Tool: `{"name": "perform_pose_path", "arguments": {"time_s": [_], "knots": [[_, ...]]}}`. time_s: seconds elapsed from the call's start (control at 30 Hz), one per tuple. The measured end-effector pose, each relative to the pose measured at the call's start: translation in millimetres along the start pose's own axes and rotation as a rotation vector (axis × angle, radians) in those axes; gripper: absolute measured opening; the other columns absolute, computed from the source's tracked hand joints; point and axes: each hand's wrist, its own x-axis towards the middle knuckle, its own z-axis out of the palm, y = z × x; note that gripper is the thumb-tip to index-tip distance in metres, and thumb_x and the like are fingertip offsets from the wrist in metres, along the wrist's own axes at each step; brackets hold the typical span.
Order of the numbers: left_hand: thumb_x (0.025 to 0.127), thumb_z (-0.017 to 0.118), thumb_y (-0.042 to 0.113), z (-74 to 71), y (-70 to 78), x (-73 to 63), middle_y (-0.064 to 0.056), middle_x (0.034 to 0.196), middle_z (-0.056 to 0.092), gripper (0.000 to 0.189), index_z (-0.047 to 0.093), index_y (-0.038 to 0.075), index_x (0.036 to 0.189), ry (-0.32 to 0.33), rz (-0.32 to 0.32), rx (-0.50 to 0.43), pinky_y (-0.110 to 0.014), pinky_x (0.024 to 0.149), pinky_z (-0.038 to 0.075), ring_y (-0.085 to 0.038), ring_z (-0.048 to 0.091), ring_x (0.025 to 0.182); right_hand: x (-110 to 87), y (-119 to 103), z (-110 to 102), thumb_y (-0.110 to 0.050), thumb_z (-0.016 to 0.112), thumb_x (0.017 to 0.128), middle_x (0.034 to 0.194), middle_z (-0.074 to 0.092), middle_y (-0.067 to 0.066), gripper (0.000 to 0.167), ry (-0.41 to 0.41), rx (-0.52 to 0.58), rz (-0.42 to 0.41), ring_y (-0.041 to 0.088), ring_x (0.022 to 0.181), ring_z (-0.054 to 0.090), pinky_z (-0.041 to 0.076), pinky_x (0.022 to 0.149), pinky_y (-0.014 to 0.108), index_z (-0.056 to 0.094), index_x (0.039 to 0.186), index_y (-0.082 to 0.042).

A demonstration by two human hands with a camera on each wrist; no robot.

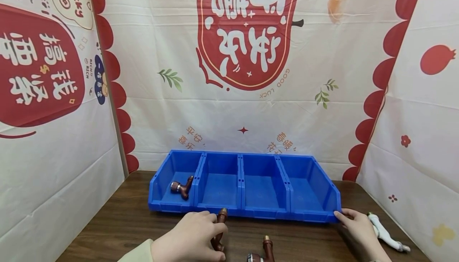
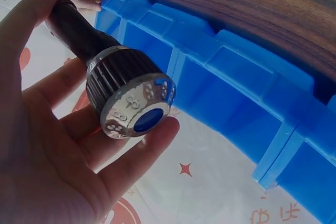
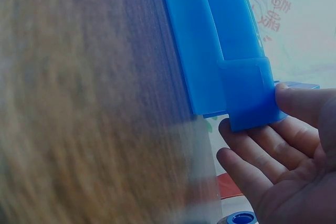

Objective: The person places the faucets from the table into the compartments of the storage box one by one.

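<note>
My left hand (image 1: 195,234) holds a dark brown faucet (image 1: 221,230) in front of the blue bin row. In the left wrist view, the faucet's ribbed knob (image 2: 126,90) shows a silver cap with a blue centre, thumb at the pipe end and fingers around the knob. My right hand (image 1: 359,230) grips the front right corner of the blue bins (image 1: 315,216), thumb on one side and fingers on the other. Another brown faucet (image 1: 184,189) lies in the leftmost compartment. A third brown faucet (image 1: 268,250) is on the table near the lower frame edge, partly cut off.
A white faucet (image 1: 385,233) lies on the wooden table (image 1: 111,218), right of the right hand. The bin row has several compartments side by side, with low front lips. Printed cloth (image 1: 251,114) hangs behind and on both sides.
</note>
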Motion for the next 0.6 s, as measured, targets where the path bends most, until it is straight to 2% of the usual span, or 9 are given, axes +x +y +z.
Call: {"name": "perform_pose_path", "arguments": {"time_s": [0.4, 0.6], "knots": [[0.078, 0.07, 0.055, -5.6, 1.8, 3.4, 0.019, 0.069, 0.041, 0.023, 0.061, 0.035, 0.086, 0.022, -0.036, 0.007, -0.021, 0.051, 0.033, 0.0, 0.041, 0.062, -0.3, -0.1, -0.2, -0.035, 0.059, 0.096, 0.098, 0.07, 0.023, 0.061, -0.004, 0.004, 0.001, 0.016, 0.077, 0.068, 0.051, 0.062, 0.024, 0.054, 0.119, 0.02], [0.075, 0.071, 0.058, -5.5, -0.7, 3.6, 0.019, 0.071, 0.042, 0.028, 0.064, 0.036, 0.09, 0.067, -0.017, 0.067, -0.021, 0.05, 0.032, 0.0, 0.04, 0.063, 0.3, 0.4, 0.2, -0.037, 0.059, 0.096, 0.098, 0.07, 0.021, 0.062, -0.005, 0.0, 0.002, 0.015, 0.077, 0.067, 0.05, 0.062, 0.024, 0.054, 0.12, 0.02]]}}
